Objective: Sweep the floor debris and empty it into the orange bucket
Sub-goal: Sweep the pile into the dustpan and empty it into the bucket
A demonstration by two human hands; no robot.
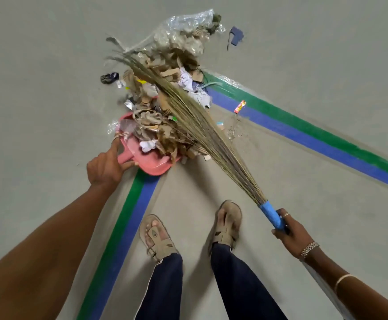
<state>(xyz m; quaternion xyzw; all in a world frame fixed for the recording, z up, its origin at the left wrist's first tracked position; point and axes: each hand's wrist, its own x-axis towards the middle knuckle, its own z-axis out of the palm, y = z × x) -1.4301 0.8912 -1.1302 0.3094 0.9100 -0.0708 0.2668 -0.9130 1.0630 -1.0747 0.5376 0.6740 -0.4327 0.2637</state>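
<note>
Down on the floor, left hand (105,167) grips the pink dustpan (156,166) by its handle, debris (156,125) heaped half onto it. It looks like light, floppy cardboard scraps and plastic, likely to spill if tilted. Right hand (291,232) is curled round the broom (200,121) at its blue grip, probably the best hold.

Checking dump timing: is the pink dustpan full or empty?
Full: cardboard and paper scraps heap over the pink dustpan; more debris lies beyond it.
</note>
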